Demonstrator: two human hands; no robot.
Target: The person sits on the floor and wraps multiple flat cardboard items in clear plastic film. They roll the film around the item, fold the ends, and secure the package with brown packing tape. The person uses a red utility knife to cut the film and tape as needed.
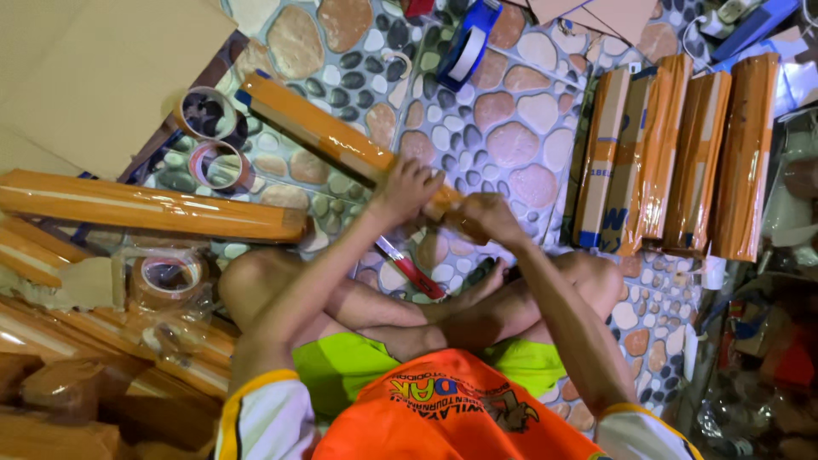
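orange shirt [452, 409] and bright green shorts [341, 362] fill the near edge, above crossed bare legs on a pebble-patterned floor [511, 128]. a red-handled cutter [413, 271] lies on the floor just beyond the shins. past it, both hands meet on the near end of a long box wrapped in orange tape [328, 136]: the left hand [407, 189] is closed over the box from the top, the right hand [484, 217] is wrapped round its very end, touching the left. the box slants away up and to the left from the hands. beside it on the left sit two tape rolls [213, 136], with a third roll [168, 277] nearer. a longer wrapped box [153, 209] lies crosswise at left. at right, a row of wrapped boxes [673, 153] stands side by side. farthest away lies a blue tape dispenser [469, 43].
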